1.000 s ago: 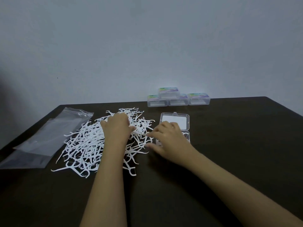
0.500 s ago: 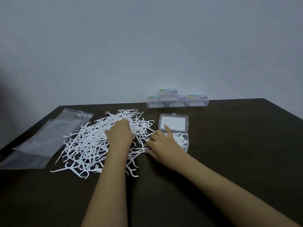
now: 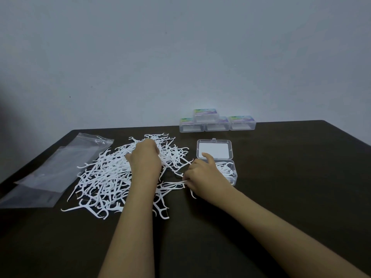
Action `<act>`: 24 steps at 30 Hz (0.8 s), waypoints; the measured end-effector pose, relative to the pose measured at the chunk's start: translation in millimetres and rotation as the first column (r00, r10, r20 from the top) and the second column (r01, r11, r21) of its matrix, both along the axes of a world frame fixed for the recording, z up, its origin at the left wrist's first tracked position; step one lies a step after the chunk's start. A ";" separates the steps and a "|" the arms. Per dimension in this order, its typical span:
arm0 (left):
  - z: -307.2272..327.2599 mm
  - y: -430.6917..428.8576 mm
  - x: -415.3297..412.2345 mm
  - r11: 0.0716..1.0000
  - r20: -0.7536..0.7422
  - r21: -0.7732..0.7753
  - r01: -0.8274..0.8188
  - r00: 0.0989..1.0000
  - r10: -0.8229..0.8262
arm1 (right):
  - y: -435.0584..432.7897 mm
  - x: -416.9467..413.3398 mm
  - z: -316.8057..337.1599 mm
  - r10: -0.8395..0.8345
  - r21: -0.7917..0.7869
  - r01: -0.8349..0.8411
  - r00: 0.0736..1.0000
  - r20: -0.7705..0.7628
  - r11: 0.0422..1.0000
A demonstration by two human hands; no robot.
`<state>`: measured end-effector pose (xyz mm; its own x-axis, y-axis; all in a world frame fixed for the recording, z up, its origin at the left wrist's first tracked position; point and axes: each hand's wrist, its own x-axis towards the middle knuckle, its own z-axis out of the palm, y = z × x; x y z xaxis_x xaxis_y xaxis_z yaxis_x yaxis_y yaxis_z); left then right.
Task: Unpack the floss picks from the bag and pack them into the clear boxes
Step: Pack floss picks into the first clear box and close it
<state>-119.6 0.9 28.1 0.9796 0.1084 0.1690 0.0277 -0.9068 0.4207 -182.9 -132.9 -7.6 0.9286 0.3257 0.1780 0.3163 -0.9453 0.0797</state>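
Floss picks [image 3: 104, 177] piled on counter [image 3: 281, 197] just left of open clear box [image 3: 214, 151], some inside it; bag [image 3: 50, 173] further left. R hand [image 3: 202, 177] pinches picks beside box; L hand [image 3: 144, 159] curled into pile, grip can't tell; closed boxes [image 3: 216, 122] behind it

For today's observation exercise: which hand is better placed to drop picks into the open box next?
Right. The right hand pinches picks beside the open box; the left hand sits on the pile, farther away.

Reading no legible text from here. Green-and-purple labels [image 3: 205, 111] sitting on lids of four closed clear plastic boxes [image 3: 216, 127]; print blurring, too small.
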 end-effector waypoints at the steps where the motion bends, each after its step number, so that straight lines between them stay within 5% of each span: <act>1: 0.6 -0.3 -1.2 1.000 0.036 -0.020 0.002 0.999 -0.001 | -0.6 0.1 -0.1 0.001 0.019 -0.001 1.000 -0.002 1.000; 11: -1.5 1.1 -5.4 0.936 0.279 -0.341 0.091 0.960 0.008 | -6.6 -1.9 2.0 -0.008 0.328 -0.024 0.996 0.094 0.944; 15: 6.6 0.4 -11.9 0.854 0.386 -0.471 0.221 0.922 -0.026 | -18.4 -7.8 18.9 -0.058 0.679 -0.009 0.995 0.077 0.734; 20: 9.2 -2.1 -10.2 0.725 0.353 -0.616 0.307 0.931 -0.095 | -48.7 -8.9 38.1 -0.088 0.872 0.114 0.993 -0.081 0.477; 24: 6.2 -18.7 -14.5 0.643 0.313 -0.662 0.384 0.922 -0.228 | -75.3 -9.4 45.3 -0.128 0.832 0.227 0.974 -0.187 0.506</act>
